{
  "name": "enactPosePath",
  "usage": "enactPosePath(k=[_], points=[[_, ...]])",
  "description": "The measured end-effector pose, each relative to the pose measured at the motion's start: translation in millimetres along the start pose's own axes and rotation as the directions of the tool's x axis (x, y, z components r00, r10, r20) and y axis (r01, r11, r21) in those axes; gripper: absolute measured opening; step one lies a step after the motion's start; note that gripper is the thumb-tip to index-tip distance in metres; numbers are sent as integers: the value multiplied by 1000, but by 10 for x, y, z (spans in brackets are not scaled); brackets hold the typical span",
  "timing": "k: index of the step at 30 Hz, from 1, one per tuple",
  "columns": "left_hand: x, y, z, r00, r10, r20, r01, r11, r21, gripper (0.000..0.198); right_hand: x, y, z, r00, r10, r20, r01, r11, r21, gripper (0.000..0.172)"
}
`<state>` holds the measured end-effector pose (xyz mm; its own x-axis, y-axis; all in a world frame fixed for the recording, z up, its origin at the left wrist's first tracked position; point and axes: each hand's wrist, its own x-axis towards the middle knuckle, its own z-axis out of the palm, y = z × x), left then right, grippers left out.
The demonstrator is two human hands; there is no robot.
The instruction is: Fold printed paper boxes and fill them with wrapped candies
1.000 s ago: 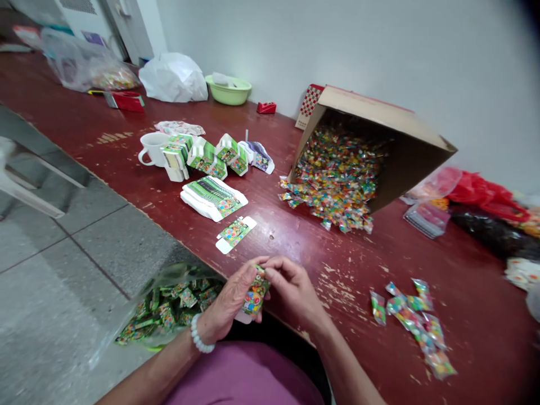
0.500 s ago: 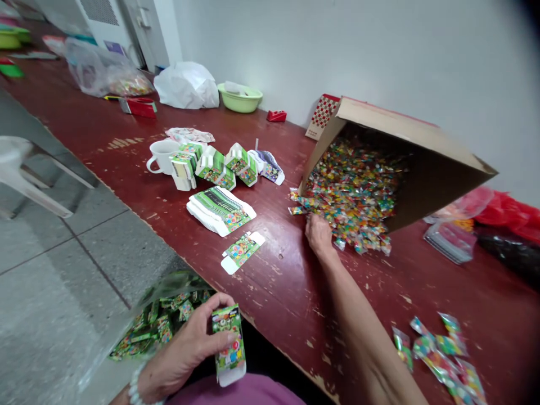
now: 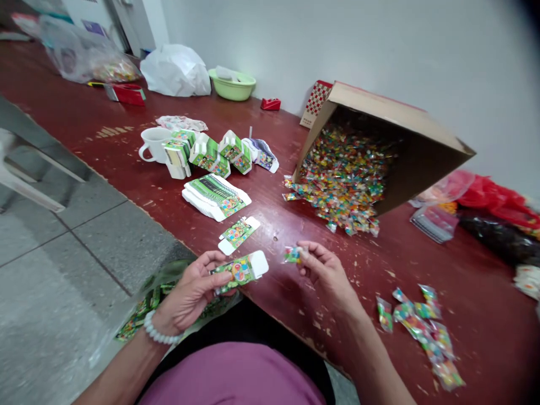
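My left hand (image 3: 192, 292) is closed round a small green printed box (image 3: 242, 270), whose white end flap stands out toward the right. Between the thumb and fingers of my right hand (image 3: 323, 270) is a small clear candy packet (image 3: 292, 254), a short way right of the box. Just behind the box lies a flat unfolded carton (image 3: 239, 235). Beyond it is a fanned stack of flat cartons (image 3: 216, 197). A large tilted cardboard box (image 3: 379, 104) lies open toward me, with many candy packets (image 3: 346, 191) spilling from its mouth.
Bundled cartons (image 3: 210, 156) stand beside a white mug (image 3: 155, 144). Several larger packets (image 3: 422, 326) lie at the right. A bag of filled green boxes (image 3: 143, 312) hangs below the table edge. A green basin (image 3: 232, 84) and white bag (image 3: 176, 70) sit by the wall.
My right hand has come back from the candy pile with a packet in its fingers. My left hand has raised the green box and turned its flap end to the right.
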<state>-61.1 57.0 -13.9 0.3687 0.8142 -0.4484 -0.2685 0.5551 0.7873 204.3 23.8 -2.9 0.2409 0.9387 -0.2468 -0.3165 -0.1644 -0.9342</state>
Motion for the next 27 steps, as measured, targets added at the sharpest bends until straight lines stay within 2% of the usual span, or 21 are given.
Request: enactPosePath(k=[3,6,8,10,13,17,21,23,25,27], points=[[-70,-26,117,998,-18,65,20,999,-37,49,-226,35,144,999,-32,24,34,997,-64,31],[-169,-76,177,983,-47,175,52,998,-26,54,-330,29,200,995,-73,67,81,987,-139,30],[-223,-135,192,956,-94,278,87,995,38,55,-366,22,203,990,-88,105,109,973,-205,29],[-255,-204,208,910,-176,375,137,982,127,53,-393,15,194,981,-98,169,145,945,-293,27],[-277,-273,254,857,-234,459,165,968,187,51,-420,-5,172,951,-123,282,242,865,-439,22],[-294,-245,319,855,-210,475,110,967,230,48,-441,-27,137,908,-210,362,391,735,-554,21],[-300,-200,357,852,-208,481,77,957,279,45,-499,22,184,909,-267,319,412,680,-606,22],[-293,-204,386,850,-181,495,49,962,269,42,-542,43,244,900,-300,316,435,652,-621,16],[-278,-217,423,863,-128,489,15,974,228,40,-578,39,293,866,-356,351,500,620,-605,11],[-254,-231,461,892,-81,444,6,986,167,36,-594,26,303,837,-443,323,545,617,-567,15]])
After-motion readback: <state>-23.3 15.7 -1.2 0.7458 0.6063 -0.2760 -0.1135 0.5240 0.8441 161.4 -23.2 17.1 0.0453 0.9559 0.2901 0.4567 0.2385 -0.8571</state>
